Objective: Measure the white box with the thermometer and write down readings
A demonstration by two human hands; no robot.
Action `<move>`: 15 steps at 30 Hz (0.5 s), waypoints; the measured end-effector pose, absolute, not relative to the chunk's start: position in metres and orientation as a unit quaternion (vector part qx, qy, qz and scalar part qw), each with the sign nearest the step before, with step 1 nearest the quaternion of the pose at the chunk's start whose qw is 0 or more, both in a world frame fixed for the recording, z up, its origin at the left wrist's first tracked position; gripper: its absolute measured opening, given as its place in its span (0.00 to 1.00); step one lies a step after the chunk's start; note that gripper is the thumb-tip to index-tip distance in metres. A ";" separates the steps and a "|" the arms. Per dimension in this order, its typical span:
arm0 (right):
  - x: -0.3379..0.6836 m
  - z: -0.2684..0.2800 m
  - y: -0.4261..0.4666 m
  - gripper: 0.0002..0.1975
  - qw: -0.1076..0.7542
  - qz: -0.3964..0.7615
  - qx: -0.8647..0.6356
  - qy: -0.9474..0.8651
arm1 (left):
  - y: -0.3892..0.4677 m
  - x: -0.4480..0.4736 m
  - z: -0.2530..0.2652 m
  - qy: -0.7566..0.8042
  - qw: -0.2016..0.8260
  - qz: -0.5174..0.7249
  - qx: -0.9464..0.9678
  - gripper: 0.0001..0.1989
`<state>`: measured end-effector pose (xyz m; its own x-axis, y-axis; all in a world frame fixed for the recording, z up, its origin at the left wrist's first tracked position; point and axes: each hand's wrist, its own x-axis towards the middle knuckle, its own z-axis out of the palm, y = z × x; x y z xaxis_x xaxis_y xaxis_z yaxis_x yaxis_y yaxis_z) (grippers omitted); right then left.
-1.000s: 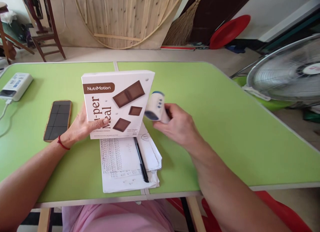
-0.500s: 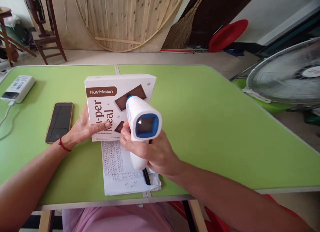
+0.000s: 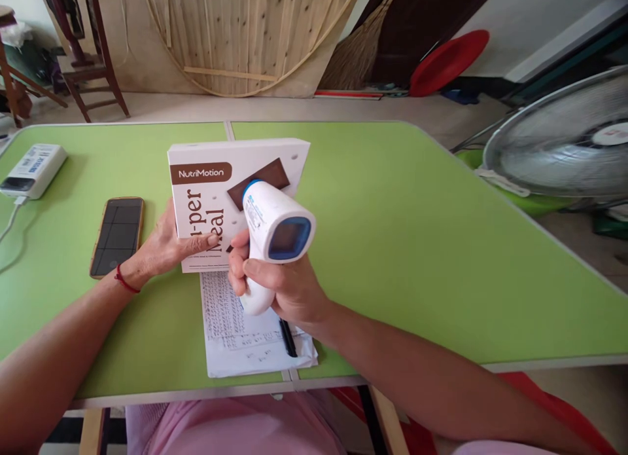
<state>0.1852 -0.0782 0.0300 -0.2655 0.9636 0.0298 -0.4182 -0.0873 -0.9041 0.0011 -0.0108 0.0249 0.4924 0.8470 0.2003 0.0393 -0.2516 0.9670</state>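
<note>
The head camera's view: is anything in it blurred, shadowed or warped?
In the head view, the fan looks smeared, perhaps from spinning, and stretched toward the right edge; in that same head view, soft shadows fall on the green table beside the white device and its cable, while the NutriMotion lettering on the box stays readable.

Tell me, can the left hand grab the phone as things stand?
Probably not: the left hand is holding the box, though the phone lies close by, uncovered.
</note>
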 end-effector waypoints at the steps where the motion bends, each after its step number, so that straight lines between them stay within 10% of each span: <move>1: 0.185 0.030 -0.078 0.11 0.516 0.668 -0.317 -0.433 | -0.011 0.001 0.026 0.318 0.524 0.388 0.688 0.20; 15: 0.186 0.029 -0.078 0.07 0.506 0.672 -0.310 -0.442 | -0.011 0.000 0.026 0.323 0.518 0.382 0.694 0.21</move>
